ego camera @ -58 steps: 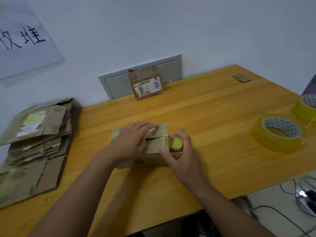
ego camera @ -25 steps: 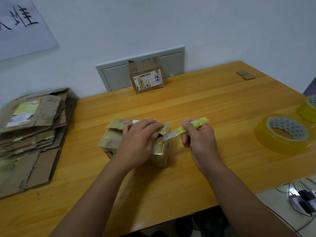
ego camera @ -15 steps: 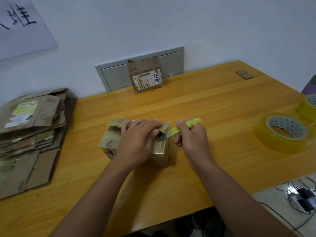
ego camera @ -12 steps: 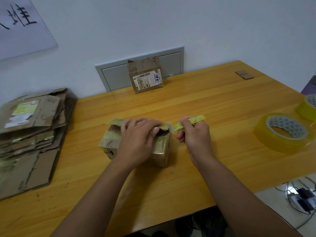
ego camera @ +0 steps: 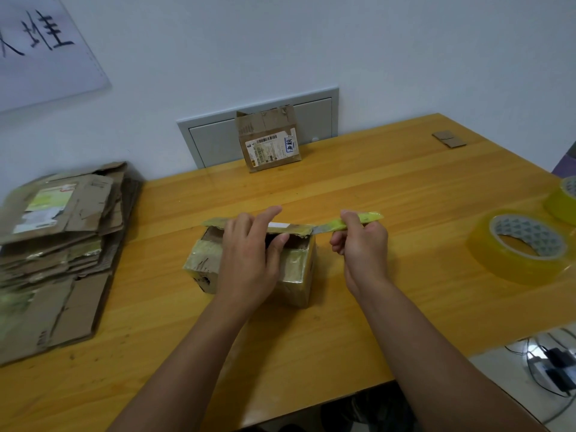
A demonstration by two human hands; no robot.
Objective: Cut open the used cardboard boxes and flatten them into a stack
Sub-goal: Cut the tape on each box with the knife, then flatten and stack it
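Note:
A small taped cardboard box (ego camera: 296, 269) stands mid-table with its far top flap (ego camera: 293, 227) lifted, showing a dark gap. My left hand (ego camera: 249, 260) lies over the box top, thumb at the gap's edge, fingers reaching the far flap. My right hand (ego camera: 361, 244) grips a yellow-green utility knife (ego camera: 364, 218) just right of the box, its blade tip at the flap's right end. A pile of flattened boxes (ego camera: 59, 244) lies at the table's left edge. Another box (ego camera: 268, 141) leans on the wall at the back.
Two yellow tape rolls sit at the right, a large tape roll (ego camera: 523, 247) and a second roll (ego camera: 561, 201) cut off by the frame. Small cardboard scraps (ego camera: 448, 139) lie at the far right corner. Cables (ego camera: 551, 363) lie below the table's right edge.
The knife blade has drawn back to the right out of the box top. The far flap now stands up with a dark gap beneath it. My left hand stays on the box.

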